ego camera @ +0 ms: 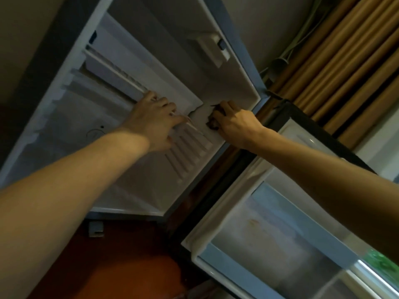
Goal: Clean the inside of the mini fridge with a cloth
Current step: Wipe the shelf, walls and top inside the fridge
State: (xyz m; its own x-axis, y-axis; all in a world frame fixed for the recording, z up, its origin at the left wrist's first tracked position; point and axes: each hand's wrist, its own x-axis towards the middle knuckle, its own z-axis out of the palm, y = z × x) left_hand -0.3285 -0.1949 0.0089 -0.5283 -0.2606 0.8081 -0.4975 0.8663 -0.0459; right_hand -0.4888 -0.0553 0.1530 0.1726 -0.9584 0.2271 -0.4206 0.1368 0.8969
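- Fridge (172,61) interior is filling most of my head view, tilted hard, with its white walls and a ribbed panel (190,152) facing me.
- I am seeing both bare arms reaching into the cavity together, side by side.
- My left hand (155,119) is resting on the white inner surface, fingers bent over the edge of a shelf rail (116,67); it is holding nothing that I can make out, and the fingers are lying loosely apart.
- My right hand (235,121) is gripping a dark cloth (212,123), fingers curled round it, and is pressing it against the white liner close to the corner by the door hinge.
- The cloth is sitting just beside the left hand's fingertips, small and bunched, mostly hidden under the right hand's knuckles.
- A jagged dark line (195,111) is showing in the liner between the two hands; I cannot tell whether it is a crack or dirt.
- The fridge door (269,223) is standing open at lower right, with its white inner lining and clear door shelves (280,266) facing up at me.
- A white box-shaped fitting (212,48) is sticking out from the inner wall higher up.
- Brown pleated curtains (345,61) are hanging beyond the fridge, and a reddish floor (129,266) is showing below it.
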